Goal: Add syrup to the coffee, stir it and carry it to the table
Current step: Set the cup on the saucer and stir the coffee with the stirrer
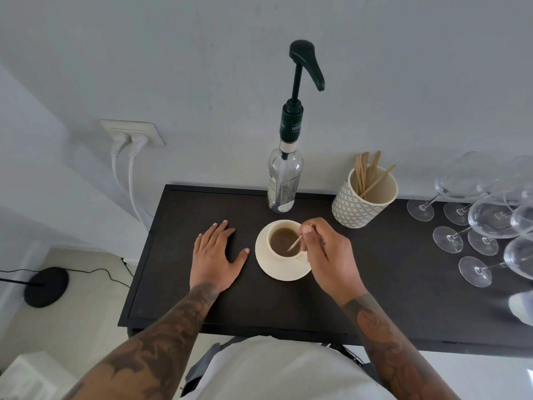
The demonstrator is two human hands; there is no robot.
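Step in hand: stirring, as I judge it; the syrup looks already added, since the wooden stir stick [297, 241] has its tip in the coffee.
Coffee cup [284, 241]: stands on its cream saucer [274, 269] on the dark bench [202, 298], in front of the syrup pump bottle [285, 180].
Right hand [326, 252]: over the right side of the cup, its grip pinched together on the upper end of the stir stick.
Left hand [215, 255]: flat on the bench just left of the saucer, fingers spread, grip apart and holding nothing.
Stick holder [363, 197]: patterned cup of spare sticks, behind and right of the coffee cup.
Wine glasses [490, 220]: clustered well right of the cup.
Next move calls for: lifting out the stick and setting it down, then raising the saucer level with both hands so the coffee does not slop; the destination table is not in view.
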